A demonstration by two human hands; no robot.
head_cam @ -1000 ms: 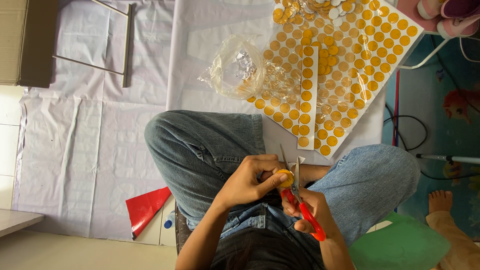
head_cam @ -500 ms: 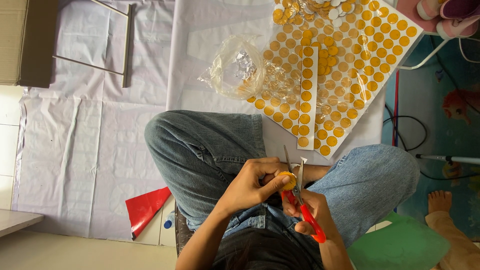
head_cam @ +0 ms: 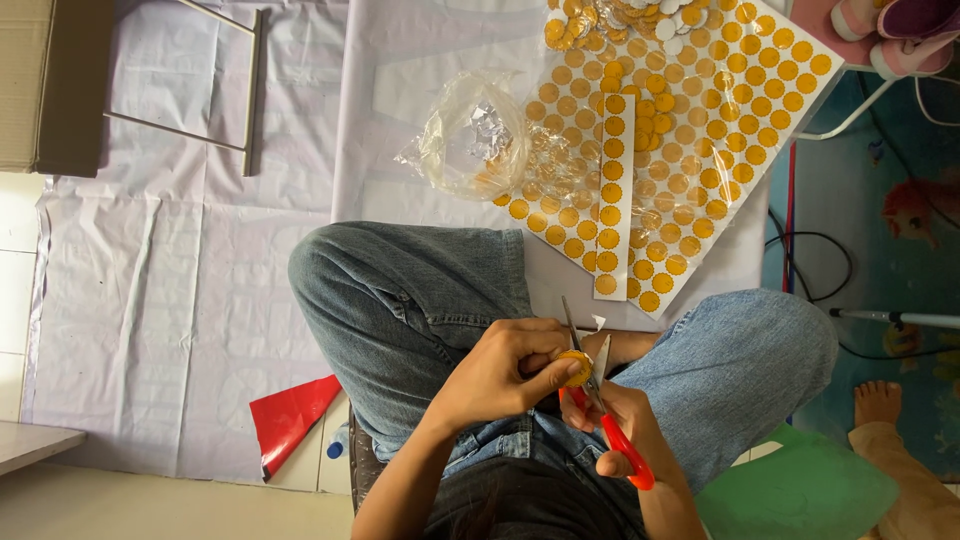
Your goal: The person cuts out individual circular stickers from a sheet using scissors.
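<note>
Head camera looked down on a small round yellow sticker (head_cam: 577, 368) pinched in the closed fingers of the left hand (head_cam: 497, 375), above the lap in blue jeans (head_cam: 420, 290). Red-handled scissors (head_cam: 600, 400), blades parted around the sticker's edge, were gripped in the right hand (head_cam: 625, 430). Beyond the knees lay sheets of yellow stickers (head_cam: 690, 150) and a clear plastic bag (head_cam: 470, 135).

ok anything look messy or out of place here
Mostly tidy. One cut strip of yellow dots lies loose on top of the sticker sheet, a crumpled clear bag overlaps the sheet's edge, and a small white paper scrap sits by the scissors.
</note>
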